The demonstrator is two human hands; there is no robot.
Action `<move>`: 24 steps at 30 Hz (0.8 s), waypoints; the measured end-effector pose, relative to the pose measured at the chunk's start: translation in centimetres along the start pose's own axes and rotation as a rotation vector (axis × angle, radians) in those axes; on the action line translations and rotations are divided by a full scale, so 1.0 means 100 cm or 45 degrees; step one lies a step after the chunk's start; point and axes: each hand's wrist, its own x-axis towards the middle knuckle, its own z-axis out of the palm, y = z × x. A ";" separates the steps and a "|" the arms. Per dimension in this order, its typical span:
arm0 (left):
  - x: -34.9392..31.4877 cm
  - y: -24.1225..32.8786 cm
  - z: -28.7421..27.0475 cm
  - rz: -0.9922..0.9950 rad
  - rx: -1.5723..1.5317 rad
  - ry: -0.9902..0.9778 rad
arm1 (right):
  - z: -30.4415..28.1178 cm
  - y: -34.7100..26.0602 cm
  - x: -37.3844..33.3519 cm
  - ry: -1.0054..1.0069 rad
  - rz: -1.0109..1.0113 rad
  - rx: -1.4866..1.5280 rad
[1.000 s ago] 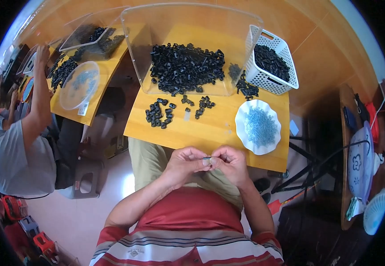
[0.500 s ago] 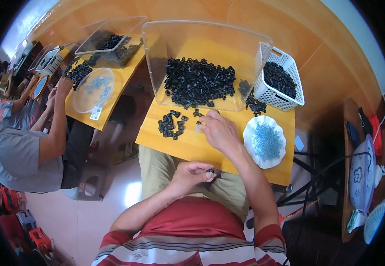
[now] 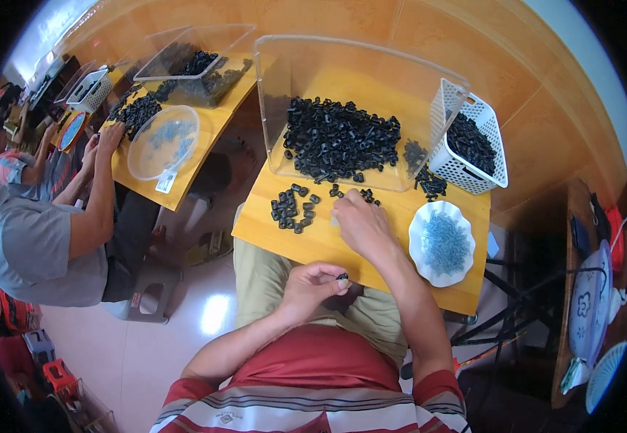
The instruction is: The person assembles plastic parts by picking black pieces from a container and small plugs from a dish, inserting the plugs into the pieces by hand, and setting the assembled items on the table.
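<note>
My left hand (image 3: 307,290) is above my lap, in front of the table edge, pinching a small black plastic fitting (image 3: 342,277) between thumb and fingers. Over the yellow table (image 3: 270,234), my right hand (image 3: 360,222) reaches down with its fingers bent together; what they hold, if anything, is hidden. Several small black pieces (image 3: 368,196) lie just past its knuckles. Left of it is a loose group of short black cylindrical fittings (image 3: 292,209). A white scalloped dish (image 3: 416,245) of small clear-blue pieces (image 3: 445,242) stands to the right of my right forearm.
A clear bin (image 3: 273,108), tipped toward me, spills a heap of black parts (image 3: 338,137). Behind the dish stands a white perforated basket (image 3: 499,167) with black parts. At left, another person (image 3: 39,231) works at a neighbouring table. A wooden shelf (image 3: 569,303) stands at right.
The whole view has shifted slightly, so the table sits farther right. My right hand has drawn its fingers in over the table. The left hand still holds its black fitting.
</note>
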 end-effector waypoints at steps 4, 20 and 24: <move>0.005 0.009 -0.001 0.122 0.148 0.121 | -0.017 -0.002 -0.037 0.249 -0.228 0.639; 0.006 0.008 0.019 0.453 0.343 0.184 | -0.001 -0.010 -0.106 0.204 0.037 1.204; 0.002 0.005 0.015 0.443 0.638 0.222 | 0.004 -0.008 -0.114 0.268 -0.043 1.109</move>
